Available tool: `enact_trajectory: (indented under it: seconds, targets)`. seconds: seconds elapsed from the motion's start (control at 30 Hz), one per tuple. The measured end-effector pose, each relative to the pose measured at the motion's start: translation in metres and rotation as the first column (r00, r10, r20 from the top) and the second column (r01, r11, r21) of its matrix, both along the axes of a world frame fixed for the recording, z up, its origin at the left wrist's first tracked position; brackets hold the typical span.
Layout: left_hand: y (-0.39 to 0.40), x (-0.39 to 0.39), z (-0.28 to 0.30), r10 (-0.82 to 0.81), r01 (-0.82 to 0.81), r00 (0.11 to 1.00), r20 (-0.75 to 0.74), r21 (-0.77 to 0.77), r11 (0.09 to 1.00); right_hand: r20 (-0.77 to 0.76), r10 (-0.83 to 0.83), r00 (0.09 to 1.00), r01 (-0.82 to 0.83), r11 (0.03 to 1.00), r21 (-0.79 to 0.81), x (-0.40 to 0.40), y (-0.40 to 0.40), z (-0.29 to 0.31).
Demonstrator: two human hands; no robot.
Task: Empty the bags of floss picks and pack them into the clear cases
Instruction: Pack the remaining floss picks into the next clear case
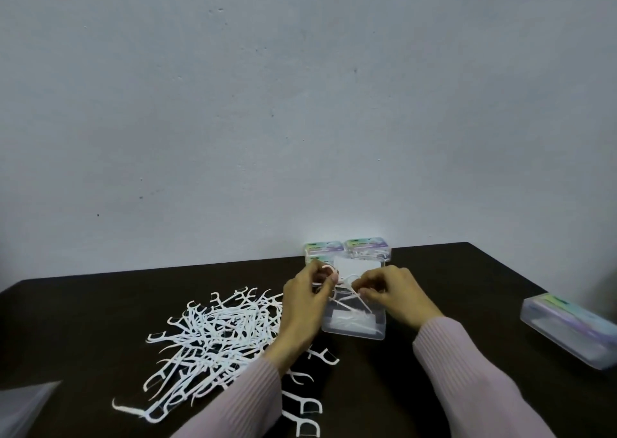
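Your left hand (309, 296) and right hand (390, 290) each pinch white floss picks (347, 296) over the open clear case (354, 321) at the middle of the dark tabletop (100, 304). The held picks slant, heads toward the wall, handles down into the case. A loose pile of picks (213, 337) lies tangled to your left, pointing every way. Two labelled cases (347, 249) stand against the wall just behind. Another closed case (571, 329) sits far right.

the desk (100, 321) looks dark and matt. the floss picks (213, 334) are white smooth plastic. the open case (354, 324) is clear glossy plastic. the sleeves (474, 377) are ribbed pink knit cloth.
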State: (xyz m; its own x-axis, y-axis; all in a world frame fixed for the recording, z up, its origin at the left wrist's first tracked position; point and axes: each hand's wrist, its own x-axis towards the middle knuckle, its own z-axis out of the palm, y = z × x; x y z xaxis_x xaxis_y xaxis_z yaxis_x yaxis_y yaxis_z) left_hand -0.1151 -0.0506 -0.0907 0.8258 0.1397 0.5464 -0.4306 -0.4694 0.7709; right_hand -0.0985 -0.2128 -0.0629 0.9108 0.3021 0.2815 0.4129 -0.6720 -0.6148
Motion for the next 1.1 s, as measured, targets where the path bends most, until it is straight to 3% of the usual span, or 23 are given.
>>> enact_trajectory:
  seconds: [0.17, 0.37, 0.53, 0.67, 0.87, 1.1]
  targets:
    - [-0.002, 0.0, -0.005, -0.003, 0.001, 1.0, 0.016, 0.165, 0.986, 0.025, -0.041, 0.999, 0.041, 0.999, 0.032, 0.0, -0.006, 0.002]
    - [-0.003, 0.0, -0.01, -0.112, 0.121, 0.991, -0.067, 0.155, 0.98, -0.009, -0.035, 0.999, 0.035, 0.999, -0.042, -0.001, -0.009, 0.001]
    - [0.004, 0.0, -0.007, -0.107, 0.12, 0.991, -0.078, 0.175, 0.977, -0.011, -0.033, 0.999, 0.032, 0.997, -0.073, -0.004, -0.008, 0.001]
    - [0.017, 0.001, -0.007, -0.109, 0.131, 0.986, -0.129, 0.177, 0.975, -0.042, -0.021, 0.999, 0.012, 0.978, -0.21, -0.008, -0.009, 0.006]
    - [0.021, -0.002, -0.008, -0.145, 0.175, 0.977, -0.157, 0.201, 0.964, 0.045, -0.006, 0.999, 0.027, 0.88, -0.474, -0.015, 0.01, 0.006]
    - [0.02, -0.004, -0.009, -0.119, 0.157, 0.987, -0.105, 0.549, 0.821, 0.008, 0.005, 1.0, -0.001, 0.887, -0.463, -0.016, 0.012, 0.005]
